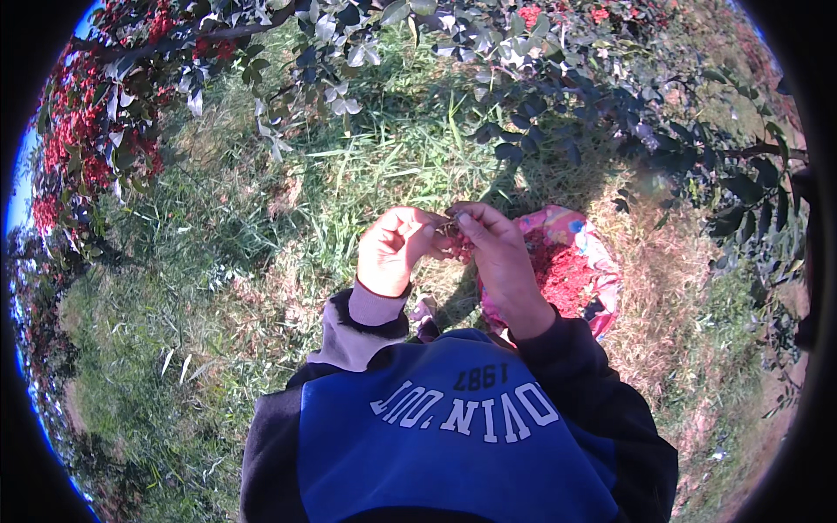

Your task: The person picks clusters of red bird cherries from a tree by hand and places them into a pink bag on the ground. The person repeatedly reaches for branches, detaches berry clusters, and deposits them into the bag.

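Observation:
Both hands meet in front of my chest around a small cluster of red berries. My left hand pinches it from the left between thumb and fingers. On the other side, my right hand has its thumb and forefinger closed at the top of the cluster, near the stem. Fingers hide part of the stem. Below and to the right stands an open pink patterned bag on the ground, holding a heap of loose red berries. My right hand and forearm cover the bag's left side.
Branches with red berry clusters hang at the upper left. Leafy twigs reach across the top and down the right side. Grass covers the ground, drier near the bag. A shoe shows below my hands.

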The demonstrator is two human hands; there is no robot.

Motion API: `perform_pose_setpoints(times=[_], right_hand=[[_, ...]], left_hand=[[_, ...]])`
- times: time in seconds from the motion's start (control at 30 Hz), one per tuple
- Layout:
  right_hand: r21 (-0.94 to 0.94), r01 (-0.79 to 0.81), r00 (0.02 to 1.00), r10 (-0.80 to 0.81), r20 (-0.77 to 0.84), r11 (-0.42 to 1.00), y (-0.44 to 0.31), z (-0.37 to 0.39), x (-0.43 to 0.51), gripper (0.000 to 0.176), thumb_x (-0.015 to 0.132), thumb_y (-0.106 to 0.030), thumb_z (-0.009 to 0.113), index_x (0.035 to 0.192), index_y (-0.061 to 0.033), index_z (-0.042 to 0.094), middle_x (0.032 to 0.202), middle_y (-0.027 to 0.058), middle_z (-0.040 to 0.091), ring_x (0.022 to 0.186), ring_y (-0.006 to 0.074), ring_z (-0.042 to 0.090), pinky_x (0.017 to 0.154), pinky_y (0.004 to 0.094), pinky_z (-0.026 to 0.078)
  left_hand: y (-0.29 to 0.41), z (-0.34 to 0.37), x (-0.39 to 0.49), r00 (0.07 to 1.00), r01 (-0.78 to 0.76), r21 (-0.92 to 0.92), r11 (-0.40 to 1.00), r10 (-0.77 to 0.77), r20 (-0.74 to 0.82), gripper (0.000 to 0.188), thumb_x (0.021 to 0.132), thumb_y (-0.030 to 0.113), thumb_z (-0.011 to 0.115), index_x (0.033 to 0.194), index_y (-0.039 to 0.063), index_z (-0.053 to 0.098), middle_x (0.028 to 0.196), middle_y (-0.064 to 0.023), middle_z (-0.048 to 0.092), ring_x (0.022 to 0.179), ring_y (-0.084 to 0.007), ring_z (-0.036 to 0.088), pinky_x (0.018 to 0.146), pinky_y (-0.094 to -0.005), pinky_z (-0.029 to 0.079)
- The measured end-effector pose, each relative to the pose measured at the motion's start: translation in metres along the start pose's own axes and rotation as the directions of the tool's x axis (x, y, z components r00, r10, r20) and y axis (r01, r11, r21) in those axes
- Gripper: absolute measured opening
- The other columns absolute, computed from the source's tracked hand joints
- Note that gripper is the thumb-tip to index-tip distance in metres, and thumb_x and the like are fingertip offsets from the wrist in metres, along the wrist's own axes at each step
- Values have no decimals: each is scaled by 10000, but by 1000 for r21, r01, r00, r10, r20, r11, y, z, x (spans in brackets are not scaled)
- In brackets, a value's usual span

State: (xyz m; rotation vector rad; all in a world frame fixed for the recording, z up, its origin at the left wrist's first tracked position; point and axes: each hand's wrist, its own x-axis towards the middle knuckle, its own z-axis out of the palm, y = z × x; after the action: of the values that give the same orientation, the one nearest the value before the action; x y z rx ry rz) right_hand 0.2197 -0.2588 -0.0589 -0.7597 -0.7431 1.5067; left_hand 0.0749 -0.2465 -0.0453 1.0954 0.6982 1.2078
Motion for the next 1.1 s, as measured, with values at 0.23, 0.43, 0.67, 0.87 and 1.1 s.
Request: perform_pose_setpoints(times=[0.23, 0.43, 0.67, 0.87, 1.1], right_hand=[[413, -110, 990, 60, 131, 904, 3, -12, 11, 196, 880, -156, 475, 1005, -16, 530, 955, 75, 594, 887, 165, 560, 803, 321, 429], [405, -140, 990, 129, 56, 904, 4, 3, 14, 207, 871, -199, 505, 983, -33, 559, 890, 66, 604, 762, 151, 571, 679, 287, 457], [373, -199, 978, 157, 140, 906, 11, 6, 22, 291, 869, -238, 506, 1048, -9, 522, 886, 72, 591, 743, 153, 573, 611, 257, 472], [496, -274, 958, 191, 212, 824, 24, 4, 27, 371, 859, -264, 504, 1119, -2, 461, 1033, 105, 540, 877, 176, 559, 718, 297, 487], [531, -139, 971, 10, 239, 836, 27, 6, 30, 355, 831, -273, 541, 1083, -31, 480, 1128, 107, 487, 1000, 208, 504, 819, 340, 454]], left_hand=[[-9, -12, 5, 998, 2, -37, 999, 0, 60, 177, 832, -6, 433, 1002, -1, 482, 909, -84, 567, 756, -131, 574, 617, -251, 480], [-20, -11, -1, 977, 177, -63, 982, -167, 129, 195, 832, 66, 526, 994, -11, 449, 909, -109, 569, 780, -186, 593, 641, -278, 504], [-19, -14, 2, 968, 243, -160, 957, -230, 97, 194, 824, 26, 547, 996, -26, 476, 884, -115, 599, 771, -193, 611, 636, -276, 527], [-10, -12, -1, 963, 259, -200, 945, -238, 125, 182, 865, 80, 497, 999, -42, 520, 938, -146, 602, 819, -242, 627, 716, -333, 541], [-14, -25, 0, 964, 263, -322, 910, -233, 127, 204, 893, 106, 403, 1025, -27, 482, 968, -153, 585, 785, -275, 630, 661, -351, 551]])
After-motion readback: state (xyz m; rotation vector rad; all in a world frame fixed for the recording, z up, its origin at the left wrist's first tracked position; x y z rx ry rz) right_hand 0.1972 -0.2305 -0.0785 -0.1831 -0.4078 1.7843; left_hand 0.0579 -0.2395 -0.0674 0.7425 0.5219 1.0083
